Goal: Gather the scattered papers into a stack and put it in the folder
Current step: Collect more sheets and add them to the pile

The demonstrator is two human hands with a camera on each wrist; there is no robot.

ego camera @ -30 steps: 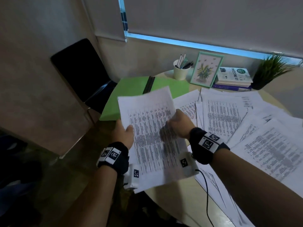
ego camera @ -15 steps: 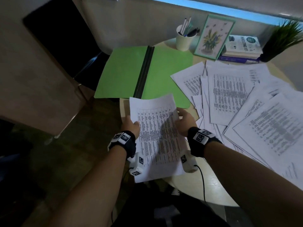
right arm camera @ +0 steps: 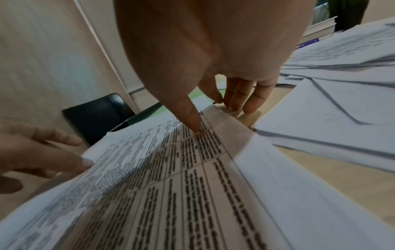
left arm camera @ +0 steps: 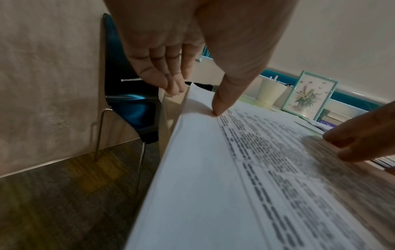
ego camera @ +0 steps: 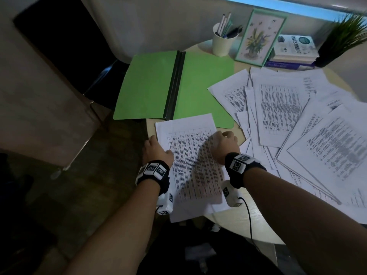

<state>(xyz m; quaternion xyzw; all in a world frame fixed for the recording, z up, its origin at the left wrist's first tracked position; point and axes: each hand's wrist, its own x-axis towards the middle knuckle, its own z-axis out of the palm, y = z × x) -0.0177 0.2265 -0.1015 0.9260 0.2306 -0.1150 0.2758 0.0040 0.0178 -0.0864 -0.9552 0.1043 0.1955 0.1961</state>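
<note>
Head view showed a thin stack of printed papers (ego camera: 190, 155) at the table's (ego camera: 256, 219) near edge, its top touching the open green folder (ego camera: 151, 86). Left hand (ego camera: 155, 149) pinched its left edge; right hand (ego camera: 223, 144) apparently gripped the right edge, thumb on top. More sheets (ego camera: 297, 120) lay scattered beside.

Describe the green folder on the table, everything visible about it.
The green folder lies open and flat at the table's far left, its left cover overhanging the table edge above a dark chair. It looks like thin matte card, two plain green covers joined by a dark spine strip running down the middle. Nothing lies inside yet. The held sheets' top edge overlaps the right cover's near edge; a scattered page touches its right side. Neither hand touches it.
</note>
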